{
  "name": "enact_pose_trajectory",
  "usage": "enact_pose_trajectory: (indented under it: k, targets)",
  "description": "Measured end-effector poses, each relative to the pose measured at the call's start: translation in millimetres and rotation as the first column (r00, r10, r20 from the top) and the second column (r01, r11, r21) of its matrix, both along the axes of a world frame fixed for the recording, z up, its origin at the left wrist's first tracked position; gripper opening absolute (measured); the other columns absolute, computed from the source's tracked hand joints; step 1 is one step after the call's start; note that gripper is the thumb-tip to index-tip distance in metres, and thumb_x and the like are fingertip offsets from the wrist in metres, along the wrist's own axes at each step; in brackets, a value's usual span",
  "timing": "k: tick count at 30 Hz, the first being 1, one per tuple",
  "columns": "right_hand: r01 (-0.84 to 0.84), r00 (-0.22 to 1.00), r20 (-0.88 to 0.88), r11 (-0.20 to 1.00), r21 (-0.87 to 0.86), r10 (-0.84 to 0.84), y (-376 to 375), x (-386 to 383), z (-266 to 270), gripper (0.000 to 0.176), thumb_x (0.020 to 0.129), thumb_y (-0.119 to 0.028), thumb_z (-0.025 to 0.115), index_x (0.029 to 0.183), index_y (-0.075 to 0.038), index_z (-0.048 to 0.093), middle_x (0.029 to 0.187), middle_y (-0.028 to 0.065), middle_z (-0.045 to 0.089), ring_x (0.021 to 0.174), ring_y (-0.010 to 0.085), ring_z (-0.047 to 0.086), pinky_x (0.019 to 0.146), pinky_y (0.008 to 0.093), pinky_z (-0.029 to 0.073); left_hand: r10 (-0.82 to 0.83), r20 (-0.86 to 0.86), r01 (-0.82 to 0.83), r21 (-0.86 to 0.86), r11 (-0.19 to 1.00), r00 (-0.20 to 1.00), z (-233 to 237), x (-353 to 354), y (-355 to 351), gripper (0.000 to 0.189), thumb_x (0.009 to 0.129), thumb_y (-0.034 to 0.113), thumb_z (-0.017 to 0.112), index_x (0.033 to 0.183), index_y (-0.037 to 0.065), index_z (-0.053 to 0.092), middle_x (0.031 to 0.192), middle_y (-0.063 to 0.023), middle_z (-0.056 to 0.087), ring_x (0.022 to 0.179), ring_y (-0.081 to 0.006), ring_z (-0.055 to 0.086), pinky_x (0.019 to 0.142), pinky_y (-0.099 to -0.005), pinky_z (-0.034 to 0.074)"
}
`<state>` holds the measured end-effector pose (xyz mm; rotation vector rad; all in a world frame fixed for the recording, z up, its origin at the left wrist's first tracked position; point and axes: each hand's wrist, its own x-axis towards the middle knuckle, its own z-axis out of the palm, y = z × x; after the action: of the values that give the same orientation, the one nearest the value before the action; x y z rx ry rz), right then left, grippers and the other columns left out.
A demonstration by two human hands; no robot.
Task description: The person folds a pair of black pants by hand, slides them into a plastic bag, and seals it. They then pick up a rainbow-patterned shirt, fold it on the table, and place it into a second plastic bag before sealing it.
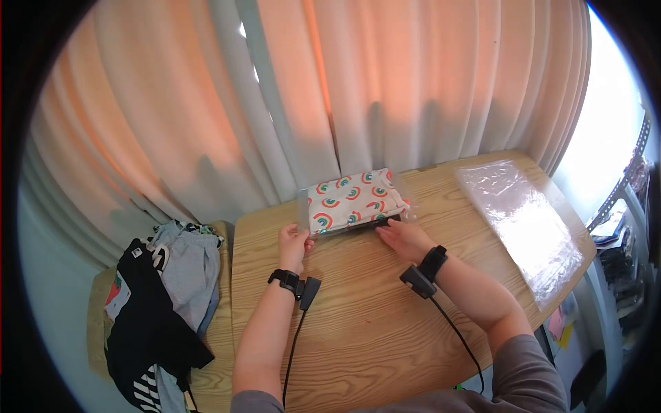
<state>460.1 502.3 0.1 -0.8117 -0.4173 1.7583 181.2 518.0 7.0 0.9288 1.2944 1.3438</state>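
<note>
A folded white cloth with rainbow prints [358, 196] lies inside a clear plastic bag [302, 210] at the far side of the wooden table. Its near edge shows a dark strip on the right. My left hand [295, 242] is closed, pinching the bag's near left corner. At the near right edge, my right hand [407, 241] rests with fingers stretched out against the package; some fingertips are hard to make out. Both wrists wear black straps with small cabled devices.
A stack of clear plastic bags [523, 227] lies along the right of the wooden table [344, 323]. To the left, a black garment [148, 303] and grey shorts [187, 265] are piled on a lower surface. Curtains [413, 82] hang behind; a shelf rack [623, 186] stands at right.
</note>
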Motion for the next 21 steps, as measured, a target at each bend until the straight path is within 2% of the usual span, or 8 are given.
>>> enact_pose_trajectory:
  k: [2,5,7,9,12,14,16,21]
  targets:
    - [0.01,1.0,-0.028,0.998,0.064,-0.008,11,0,-10,0.037,0.094,-0.015,0.05,0.122,0.007,0.038,0.122,0.0182,0.048,0.118,0.0283,0.046,0.101,0.0344,0.04,0.021,0.036,-0.022,0.014,1.0,0.999,5,2,-5,0.042,0.084,0.007,0.06,0.119,0.002,0.039,0.085,-0.0097,0.059,0.061,-0.0125,0.058,0.047,-0.0209,0.046]
    - [-0.007,0.998,-0.063,0.986,0.168,0.018,16,6,-22,0.037,0.095,-0.012,0.046,0.125,0.007,0.036,0.124,0.0181,0.046,0.123,0.0271,0.043,0.105,0.0338,0.036,-0.004,0.091,0.007,-0.034,0.999,0.996,11,-5,-8,0.04,0.088,0.014,0.058,0.121,0.003,0.038,0.085,-0.0077,0.059,0.064,-0.0123,0.058,0.05,-0.0205,0.046]
    - [-0.062,0.998,-0.016,0.982,0.178,0.066,17,9,-29,0.035,0.095,-0.011,0.043,0.126,0.006,0.035,0.126,0.0186,0.047,0.123,0.0266,0.043,0.105,0.0332,0.036,-0.164,0.086,0.169,-0.056,0.984,0.983,4,-28,-4,0.04,0.09,0.016,0.056,0.123,0.003,0.038,0.085,-0.0072,0.06,0.065,-0.0123,0.059,0.051,-0.0206,0.046]
    - [-0.069,0.996,0.057,0.988,0.136,0.062,15,13,-36,0.034,0.095,-0.009,0.042,0.126,0.004,0.036,0.127,0.0192,0.047,0.121,0.0269,0.045,0.104,0.0331,0.037,-0.025,0.044,0.027,-0.048,0.999,0.999,19,-30,-21,0.042,0.089,0.016,0.056,0.125,0.004,0.038,0.085,-0.0069,0.061,0.066,-0.012,0.059,0.05,-0.0209,0.046]
    - [-0.099,0.993,0.082,0.983,0.156,0.087,1,22,-44,0.033,0.094,-0.006,0.044,0.125,0.003,0.036,0.125,0.0194,0.048,0.118,0.0269,0.048,0.101,0.0324,0.041,-0.019,-0.018,0.018,-0.066,0.998,1.0,40,-58,-45,0.047,0.088,0.014,0.056,0.128,0.003,0.035,0.089,-0.0079,0.061,0.069,-0.013,0.06,0.053,-0.0218,0.045]
    - [-0.145,0.986,0.107,0.98,0.135,0.131,-18,21,-33,0.034,0.093,-0.004,0.044,0.125,0.004,0.035,0.127,0.0204,0.047,0.118,0.0265,0.048,0.099,0.0307,0.043,0.053,-0.033,-0.055,-0.069,0.996,0.998,55,-82,-67,0.048,0.087,0.013,0.056,0.128,0.003,0.034,0.092,-0.0085,0.06,0.071,-0.0134,0.06,0.055,-0.0219,0.045]
    - [-0.175,0.981,0.106,0.978,0.11,0.164,-44,14,-14,0.036,0.093,-0.003,0.045,0.126,0.005,0.034,0.128,0.0208,0.046,0.119,0.0267,0.048,0.098,0.0299,0.044,0.02,-0.045,-0.021,-0.033,0.999,0.999,69,-106,-89,0.048,0.086,0.013,0.056,0.128,0.004,0.034,0.097,-0.0097,0.059,0.074,-0.0137,0.059,0.059,-0.0231,0.045]
    - [-0.19,0.979,0.098,0.979,0.081,0.181,-79,17,-12,0.048,0.09,-0.004,0.051,0.131,0.008,0.029,0.132,0.0222,0.042,0.122,0.0297,0.046,0.099,0.0308,0.044,0.166,-0.071,-0.167,-0.003,0.986,0.983,94,-166,-141,0.049,0.084,0.014,0.059,0.127,0.007,0.035,0.098,-0.009,0.059,0.077,-0.0156,0.059,0.064,-0.0257,0.044]
